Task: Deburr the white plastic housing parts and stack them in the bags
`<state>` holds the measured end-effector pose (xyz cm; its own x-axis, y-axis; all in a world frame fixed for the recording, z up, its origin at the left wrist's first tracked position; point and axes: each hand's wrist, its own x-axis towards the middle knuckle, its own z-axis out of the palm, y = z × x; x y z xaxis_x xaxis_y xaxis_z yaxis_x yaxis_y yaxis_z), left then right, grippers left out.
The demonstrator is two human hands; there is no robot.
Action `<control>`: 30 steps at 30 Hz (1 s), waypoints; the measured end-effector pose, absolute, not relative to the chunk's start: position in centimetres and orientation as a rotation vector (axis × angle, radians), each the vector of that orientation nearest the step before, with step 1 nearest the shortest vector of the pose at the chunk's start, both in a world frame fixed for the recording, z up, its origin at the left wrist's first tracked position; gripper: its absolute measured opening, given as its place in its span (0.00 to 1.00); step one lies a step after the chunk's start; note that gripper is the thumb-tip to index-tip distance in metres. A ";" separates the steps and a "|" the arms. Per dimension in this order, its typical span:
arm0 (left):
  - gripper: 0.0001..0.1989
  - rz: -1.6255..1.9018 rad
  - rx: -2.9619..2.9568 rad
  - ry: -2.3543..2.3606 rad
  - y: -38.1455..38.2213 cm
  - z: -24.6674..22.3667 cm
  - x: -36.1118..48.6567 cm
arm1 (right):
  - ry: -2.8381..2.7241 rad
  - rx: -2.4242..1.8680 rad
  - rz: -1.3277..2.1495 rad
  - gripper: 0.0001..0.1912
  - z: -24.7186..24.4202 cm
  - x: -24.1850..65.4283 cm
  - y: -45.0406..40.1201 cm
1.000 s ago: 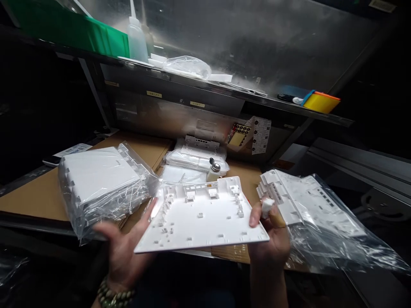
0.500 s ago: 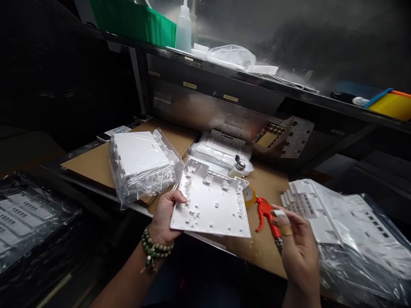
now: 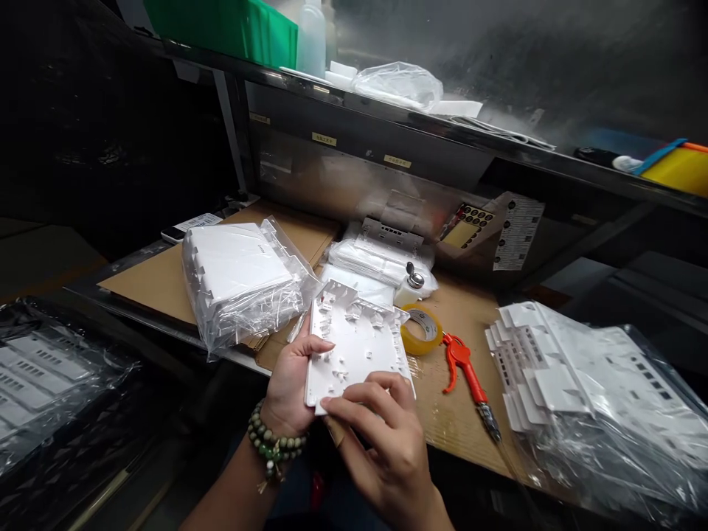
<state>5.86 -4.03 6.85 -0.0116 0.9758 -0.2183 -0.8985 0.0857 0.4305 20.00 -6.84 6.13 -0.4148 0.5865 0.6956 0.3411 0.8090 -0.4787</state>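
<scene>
My left hand [image 3: 290, 383] is closed on the left side of a white plastic housing panel [image 3: 357, 358], its thumb over the inner face. Small clips and posts stand up from that face, and the panel is tilted toward me. At the lower left edge, my right hand [image 3: 381, 435] is closed in a pinch over a small white folded piece [image 3: 321, 408], pressed to the panel's edge. What the piece is made of is not clear. A tan strip is wrapped round one right finger. Just right of the panel lies a roll of yellowish tape [image 3: 434, 328].
A red air blow gun [image 3: 467, 372] lies on the cardboard [image 3: 459, 428]. Bagged white panels [image 3: 237, 273] stand at left, with another stack [image 3: 564, 369] at right. Behind are a pump-top bottle [image 3: 412, 284] and a shelf [image 3: 387, 107] bearing a green bin [image 3: 226, 33].
My right hand has moved left from beside the blow gun to the panel's lower edge, carrying the small white piece. The panel has tilted and shifted slightly, uncovering the tape roll.
</scene>
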 end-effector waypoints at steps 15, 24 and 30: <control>0.56 1.506 0.178 0.540 -3.6 6.3 5.6 | -2.050 -0.765 0.282 0.14 6.2 20.7 -6.5; 0.51 1.446 0.218 0.741 -3.8 5.8 3.0 | -2.000 -0.911 0.239 0.13 5.0 24.3 -5.4; 0.46 1.470 0.127 0.809 -4.3 5.0 0.0 | -1.722 -1.156 0.039 0.14 4.0 30.7 -4.1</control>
